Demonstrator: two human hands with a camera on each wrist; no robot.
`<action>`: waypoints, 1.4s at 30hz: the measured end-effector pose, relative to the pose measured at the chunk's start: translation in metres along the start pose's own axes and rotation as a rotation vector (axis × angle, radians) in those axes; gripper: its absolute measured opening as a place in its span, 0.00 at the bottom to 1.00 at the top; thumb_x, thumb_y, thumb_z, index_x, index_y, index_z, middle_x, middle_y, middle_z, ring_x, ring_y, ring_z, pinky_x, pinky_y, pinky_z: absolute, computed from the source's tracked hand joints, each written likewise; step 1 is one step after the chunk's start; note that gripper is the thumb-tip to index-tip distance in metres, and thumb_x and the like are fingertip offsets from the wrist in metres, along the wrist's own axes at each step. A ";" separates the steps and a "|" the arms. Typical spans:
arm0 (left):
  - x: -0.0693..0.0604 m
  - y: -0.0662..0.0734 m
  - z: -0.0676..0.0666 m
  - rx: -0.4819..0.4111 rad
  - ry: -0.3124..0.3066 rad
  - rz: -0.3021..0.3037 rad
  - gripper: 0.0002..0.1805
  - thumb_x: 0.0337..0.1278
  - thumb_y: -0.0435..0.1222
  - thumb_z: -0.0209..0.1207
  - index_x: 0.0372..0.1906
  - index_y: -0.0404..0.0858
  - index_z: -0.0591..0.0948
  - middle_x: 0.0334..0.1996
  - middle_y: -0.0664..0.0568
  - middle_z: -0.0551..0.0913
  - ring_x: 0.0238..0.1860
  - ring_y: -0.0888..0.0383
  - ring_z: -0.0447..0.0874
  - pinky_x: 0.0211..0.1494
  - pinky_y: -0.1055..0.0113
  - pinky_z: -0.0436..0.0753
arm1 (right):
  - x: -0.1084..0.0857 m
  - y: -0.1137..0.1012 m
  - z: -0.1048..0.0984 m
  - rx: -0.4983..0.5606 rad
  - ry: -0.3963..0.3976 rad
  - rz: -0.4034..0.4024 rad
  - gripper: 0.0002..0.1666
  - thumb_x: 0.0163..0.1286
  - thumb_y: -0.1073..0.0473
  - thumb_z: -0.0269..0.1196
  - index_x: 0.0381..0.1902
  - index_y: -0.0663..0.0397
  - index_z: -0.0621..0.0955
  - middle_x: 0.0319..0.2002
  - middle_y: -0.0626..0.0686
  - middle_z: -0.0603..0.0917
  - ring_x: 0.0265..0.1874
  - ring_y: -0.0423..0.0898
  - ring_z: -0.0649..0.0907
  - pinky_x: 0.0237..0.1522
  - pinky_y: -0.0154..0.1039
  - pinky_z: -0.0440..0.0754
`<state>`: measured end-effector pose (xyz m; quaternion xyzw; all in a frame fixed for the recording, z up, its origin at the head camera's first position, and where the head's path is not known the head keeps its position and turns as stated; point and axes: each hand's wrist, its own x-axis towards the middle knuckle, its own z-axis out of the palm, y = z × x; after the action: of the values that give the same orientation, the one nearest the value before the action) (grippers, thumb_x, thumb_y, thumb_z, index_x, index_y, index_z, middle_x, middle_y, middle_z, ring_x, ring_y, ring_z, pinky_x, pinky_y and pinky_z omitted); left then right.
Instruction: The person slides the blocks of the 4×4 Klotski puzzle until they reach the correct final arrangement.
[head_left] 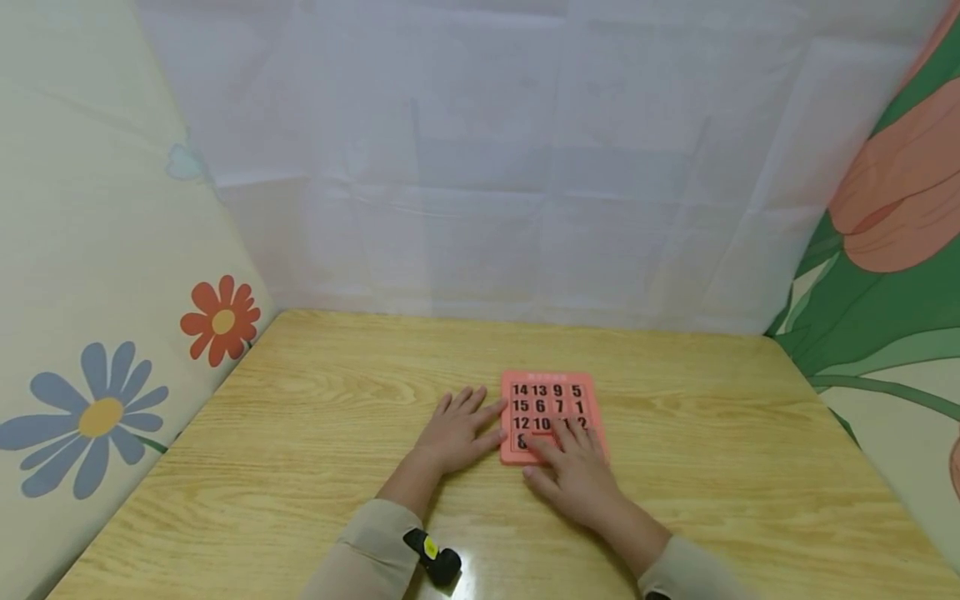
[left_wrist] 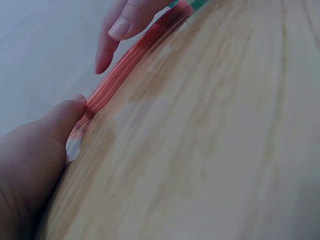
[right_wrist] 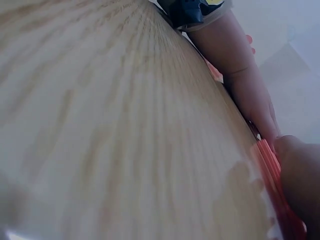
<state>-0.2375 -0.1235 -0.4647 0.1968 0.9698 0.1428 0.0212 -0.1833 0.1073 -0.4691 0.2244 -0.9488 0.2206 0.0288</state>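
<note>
- Presently, your pink number puzzle (head_left: 548, 407) lies flat on the wood-grain table (head_left: 337, 375), near the middle, with its numbers upright in the head view.
- Your left hand (head_left: 454, 435) lies at the puzzle's left side, fingers extended and apart; index finger and thumb reach its left edge. The left wrist view places your thumb against the pink rim.
- Your right hand (head_left: 579, 475) is spread over the puzzle's lower right part, fingers extended across the tiles, thumb by the near edge. Which tile bears the contact, you cannot confirm from these views.
- Neither of your hands is wrapped around anything.
- Legible to you: 14, 13, 9, 5 on the top row; 15, 6, 7, 1 on the second; 12 and 10 on the third; 8 at bottom left, partly covered. Your right fingers obscure other lower tiles.
- Your left sleeve (head_left: 367, 546) carries a black wrist device (head_left: 438, 562) with a yellow mark.
- Behind the table, you face a creased white sheet (head_left: 480, 183); flowers decorate both side panels.
</note>
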 end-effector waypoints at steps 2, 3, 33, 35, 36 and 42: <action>0.000 0.000 0.001 0.004 0.002 0.000 0.32 0.70 0.61 0.43 0.75 0.57 0.63 0.78 0.46 0.55 0.79 0.43 0.47 0.80 0.44 0.44 | 0.002 -0.004 0.002 -0.009 -0.003 -0.017 0.30 0.72 0.37 0.54 0.67 0.37 0.74 0.76 0.61 0.59 0.76 0.66 0.52 0.75 0.68 0.45; 0.000 0.000 0.001 0.004 0.001 -0.001 0.32 0.70 0.61 0.43 0.75 0.57 0.63 0.78 0.46 0.55 0.79 0.43 0.47 0.80 0.44 0.44 | 0.004 -0.006 0.003 -0.011 -0.004 -0.025 0.30 0.72 0.36 0.53 0.67 0.37 0.74 0.76 0.61 0.59 0.76 0.66 0.52 0.75 0.67 0.45; 0.000 0.002 -0.001 0.015 0.005 0.006 0.32 0.70 0.61 0.43 0.75 0.56 0.63 0.78 0.46 0.55 0.79 0.43 0.47 0.80 0.43 0.43 | -0.001 0.001 -0.001 -0.033 -0.007 -0.001 0.28 0.71 0.36 0.54 0.65 0.35 0.76 0.76 0.59 0.59 0.77 0.64 0.51 0.76 0.66 0.43; 0.000 0.002 -0.001 0.013 0.003 0.005 0.32 0.70 0.61 0.43 0.75 0.56 0.62 0.78 0.46 0.55 0.79 0.43 0.47 0.80 0.43 0.42 | -0.001 0.002 -0.002 -0.034 -0.006 0.006 0.28 0.71 0.36 0.54 0.65 0.35 0.76 0.76 0.58 0.59 0.77 0.63 0.51 0.76 0.66 0.43; 0.000 0.001 -0.001 0.012 0.003 0.004 0.32 0.70 0.61 0.43 0.75 0.56 0.62 0.78 0.46 0.55 0.79 0.43 0.47 0.80 0.43 0.42 | -0.002 0.003 -0.003 -0.031 -0.006 0.008 0.28 0.71 0.36 0.54 0.65 0.35 0.76 0.76 0.58 0.59 0.77 0.63 0.51 0.75 0.66 0.43; 0.000 0.001 0.000 0.008 -0.002 0.003 0.32 0.70 0.60 0.43 0.75 0.56 0.62 0.78 0.46 0.55 0.79 0.43 0.47 0.80 0.43 0.42 | -0.003 0.006 -0.005 -0.025 -0.003 0.014 0.27 0.71 0.37 0.55 0.64 0.35 0.77 0.75 0.59 0.61 0.77 0.64 0.52 0.75 0.68 0.43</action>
<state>-0.2374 -0.1228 -0.4641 0.1986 0.9700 0.1389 0.0213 -0.1836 0.1149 -0.4674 0.2174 -0.9530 0.2088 0.0287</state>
